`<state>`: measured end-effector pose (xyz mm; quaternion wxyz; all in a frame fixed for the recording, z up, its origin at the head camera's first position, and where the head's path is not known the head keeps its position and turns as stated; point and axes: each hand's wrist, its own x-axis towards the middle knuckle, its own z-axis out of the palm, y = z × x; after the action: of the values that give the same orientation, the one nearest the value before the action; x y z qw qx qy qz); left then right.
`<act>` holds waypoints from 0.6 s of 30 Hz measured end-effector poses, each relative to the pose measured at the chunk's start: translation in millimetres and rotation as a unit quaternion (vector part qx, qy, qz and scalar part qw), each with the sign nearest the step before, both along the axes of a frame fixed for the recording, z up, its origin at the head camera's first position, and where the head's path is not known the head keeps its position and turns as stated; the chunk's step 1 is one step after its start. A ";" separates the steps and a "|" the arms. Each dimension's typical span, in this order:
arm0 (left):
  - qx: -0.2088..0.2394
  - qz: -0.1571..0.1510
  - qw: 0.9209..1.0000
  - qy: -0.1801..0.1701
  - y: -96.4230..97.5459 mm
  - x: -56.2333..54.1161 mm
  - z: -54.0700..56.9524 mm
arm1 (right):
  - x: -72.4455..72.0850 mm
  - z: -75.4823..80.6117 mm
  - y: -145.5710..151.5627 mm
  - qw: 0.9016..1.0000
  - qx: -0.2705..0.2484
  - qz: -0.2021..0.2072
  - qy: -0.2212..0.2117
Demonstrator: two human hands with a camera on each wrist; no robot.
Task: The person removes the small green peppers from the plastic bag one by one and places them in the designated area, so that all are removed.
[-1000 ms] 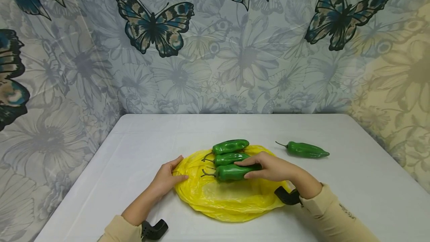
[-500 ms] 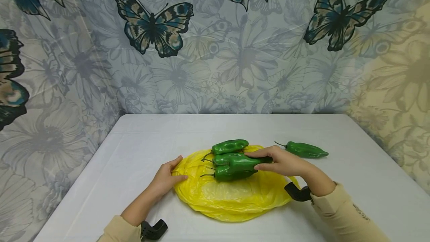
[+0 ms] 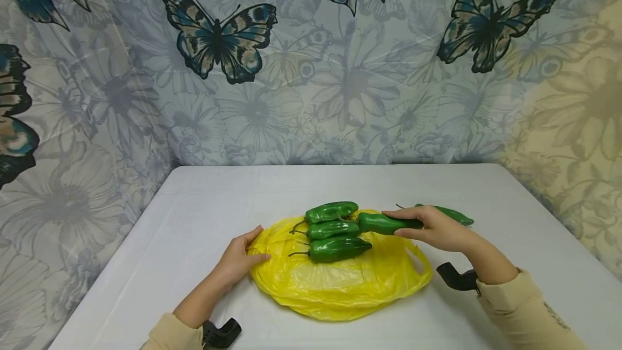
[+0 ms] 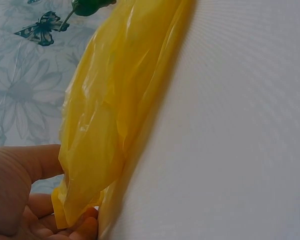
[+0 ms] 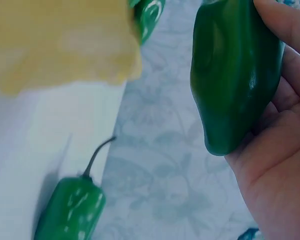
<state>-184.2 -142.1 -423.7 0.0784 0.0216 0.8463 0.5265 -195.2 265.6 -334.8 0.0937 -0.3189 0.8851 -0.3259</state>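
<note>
A floral backdrop (image 3: 350,85) printed with blue-and-black butterflies rises behind a white-covered worktop (image 3: 218,204). At the middle of the worktop lies a crumpled yellow plastic bag (image 3: 335,290), and I take its centre as my clock, twelve being the far side. Two beige sleeves (image 3: 525,307) come in from five and seven o'clock.

The left hand (image 3: 238,255), at nine, pinches the bag's edge, its thumb on top. The right hand (image 3: 442,228), between two and three, grips a green pepper (image 3: 381,223) between thumb and fingers; that pepper's broad end points toward nine, overlapping the tip of a pepper beyond it, though I can't tell whether they touch.

Three more green peppers (image 3: 340,249) lie in a row on the bag toward twelve, their stem ends pointing to nine. Another loose pepper (image 3: 457,215) rests on the worktop past two o'clock, partly hidden by the right hand. Each wrist wears a small black device (image 3: 459,278). Smallest of all, thin curved stems (image 3: 297,254) show on the peppers.
</note>
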 end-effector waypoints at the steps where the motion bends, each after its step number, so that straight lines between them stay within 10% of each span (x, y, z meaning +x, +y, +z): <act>1: -0.001 0.000 1.000 0.000 -0.1 0.0 0.1 | 0.3 -0.1 3.1 1.000 0.002 -0.005 0.003; 18: 0.004 0.000 1.000 0.003 -1.8 -2.9 -3.9 | 6.8 -4.7 52.1 0.994 0.000 -0.102 0.029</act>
<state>-187.1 -143.9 -427.6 0.0758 0.0236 0.8442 0.5302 -188.4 317.7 -339.5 0.0346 -0.2365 0.9153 -0.3243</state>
